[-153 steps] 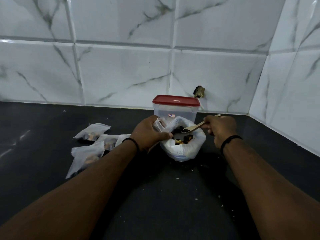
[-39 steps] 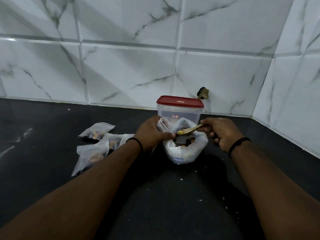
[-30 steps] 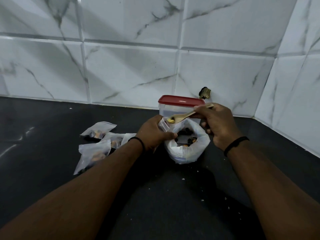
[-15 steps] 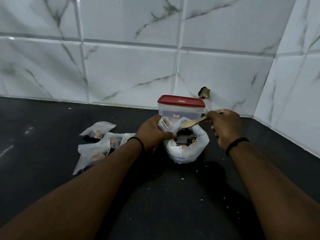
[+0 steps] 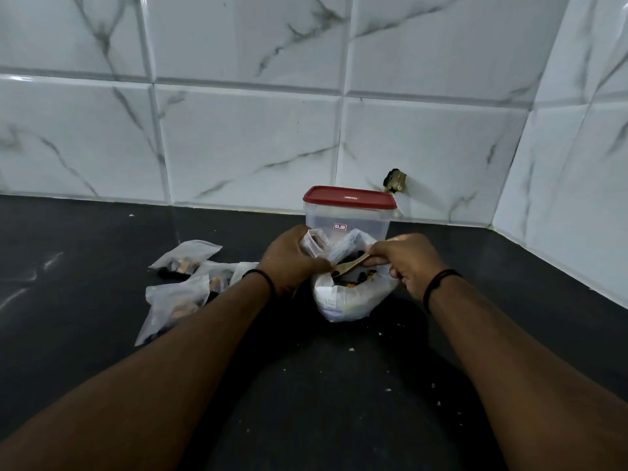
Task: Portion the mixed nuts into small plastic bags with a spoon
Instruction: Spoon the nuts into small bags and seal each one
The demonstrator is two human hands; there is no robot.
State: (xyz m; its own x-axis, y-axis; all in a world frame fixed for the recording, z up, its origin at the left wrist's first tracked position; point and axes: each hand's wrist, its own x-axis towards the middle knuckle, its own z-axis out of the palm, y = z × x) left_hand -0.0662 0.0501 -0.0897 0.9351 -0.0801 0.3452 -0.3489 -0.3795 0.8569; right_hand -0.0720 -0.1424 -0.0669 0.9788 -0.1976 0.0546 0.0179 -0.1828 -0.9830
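A large white plastic bag of mixed nuts (image 5: pixel 350 300) stands open on the black counter (image 5: pixel 306 402). My left hand (image 5: pixel 292 263) grips a small clear plastic bag (image 5: pixel 314 243), holding it open at the big bag's left rim. My right hand (image 5: pixel 404 263) holds a wooden spoon (image 5: pixel 350 265) by its handle. The spoon's bowl points left and down into the nuts (image 5: pixel 360 277). Several filled small bags (image 5: pixel 185 260) lie on the counter to the left.
A clear container with a red lid (image 5: pixel 348 212) stands right behind the big bag, against the marble-tiled wall (image 5: pixel 238 130). A small brass fitting (image 5: pixel 394 181) sticks out of the wall. Crumbs (image 5: pixel 351 349) lie scattered on the counter. A side wall closes in on the right.
My right hand lifted a spoonful up to the small bag a second ago, then lowered the spoon back into the big bag. My left hand kept holding the small bag.
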